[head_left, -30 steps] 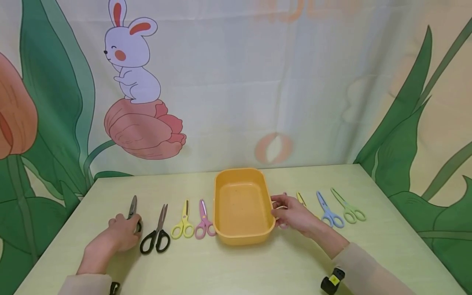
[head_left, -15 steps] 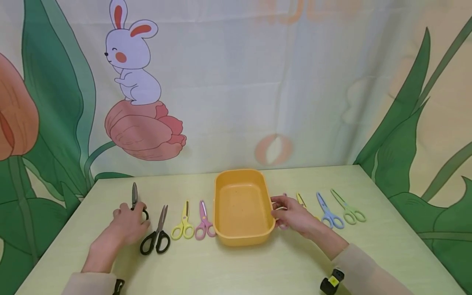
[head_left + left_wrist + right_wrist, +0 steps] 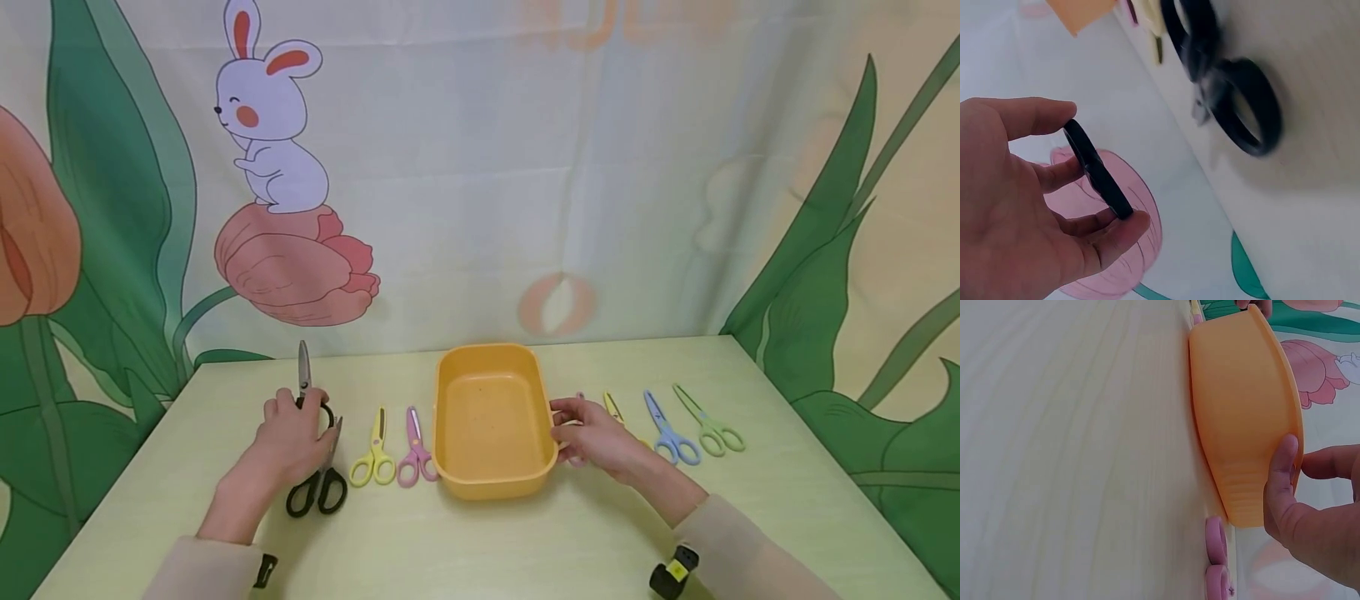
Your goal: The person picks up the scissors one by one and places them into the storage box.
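Note:
My left hand [image 3: 296, 437] holds a pair of black-handled scissors [image 3: 303, 367] raised over the table, blades pointing away from me. In the left wrist view, the thumb and fingers pinch the black handle [image 3: 1099, 170] at its two ends. Just below that hand lies a second, larger pair of black-handled scissors [image 3: 330, 487]. My right hand [image 3: 596, 437] pinches the right rim of an orange-yellow plastic bin [image 3: 495, 483]; its thumb [image 3: 1282, 469] presses the outer wall in the right wrist view. The bin stands on the table with nothing inside.
Yellow scissors [image 3: 372, 458] and pink scissors [image 3: 415, 458] lie left of the bin. To its right are more pink scissors [image 3: 1216, 540], partly hidden yellow scissors [image 3: 612, 406], blue scissors [image 3: 671, 437] and green scissors [image 3: 712, 429]. A printed curtain [image 3: 465, 208] hangs behind the table.
My left hand has lifted the smaller black-handled scissors off the table and carried them to the right, over the larger pair. My right hand and the bin have stayed in place.

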Demonstrator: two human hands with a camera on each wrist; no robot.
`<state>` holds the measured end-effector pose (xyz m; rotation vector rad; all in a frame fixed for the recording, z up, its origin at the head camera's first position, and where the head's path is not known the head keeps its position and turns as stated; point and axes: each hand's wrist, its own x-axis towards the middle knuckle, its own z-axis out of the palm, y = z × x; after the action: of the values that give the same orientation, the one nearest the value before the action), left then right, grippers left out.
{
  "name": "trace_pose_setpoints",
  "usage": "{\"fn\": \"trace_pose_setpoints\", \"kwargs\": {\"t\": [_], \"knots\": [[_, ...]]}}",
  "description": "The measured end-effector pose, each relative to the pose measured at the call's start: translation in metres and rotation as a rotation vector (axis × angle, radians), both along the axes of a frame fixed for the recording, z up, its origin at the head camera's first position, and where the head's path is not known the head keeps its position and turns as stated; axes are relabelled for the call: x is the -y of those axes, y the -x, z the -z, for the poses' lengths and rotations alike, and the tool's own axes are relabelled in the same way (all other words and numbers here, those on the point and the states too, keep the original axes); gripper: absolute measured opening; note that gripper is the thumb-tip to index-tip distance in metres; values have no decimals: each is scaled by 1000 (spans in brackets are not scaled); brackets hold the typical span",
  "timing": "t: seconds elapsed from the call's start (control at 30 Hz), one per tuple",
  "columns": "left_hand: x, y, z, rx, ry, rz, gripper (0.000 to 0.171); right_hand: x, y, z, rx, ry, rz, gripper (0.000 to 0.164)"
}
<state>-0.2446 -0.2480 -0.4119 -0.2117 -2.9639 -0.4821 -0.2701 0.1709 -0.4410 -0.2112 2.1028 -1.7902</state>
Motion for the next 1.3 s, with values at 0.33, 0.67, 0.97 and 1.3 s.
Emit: {"fn": "trace_pose_setpoints", "kwargs": {"t": [0.33,0.67,0.97,1.3], "knots": [[-35,1,-8,-46,-3,59,45,2,0,0,20,-18,18,52],[-69,5,-13,-82,4,93,46,2,3,5,25,15,19,51],[-98,9,-15,-71,17,148,46,2,4,5,16,18,19,52],[-131,10,-14,-58,49,218,45,2,5,5,23,17,18,54]]}}
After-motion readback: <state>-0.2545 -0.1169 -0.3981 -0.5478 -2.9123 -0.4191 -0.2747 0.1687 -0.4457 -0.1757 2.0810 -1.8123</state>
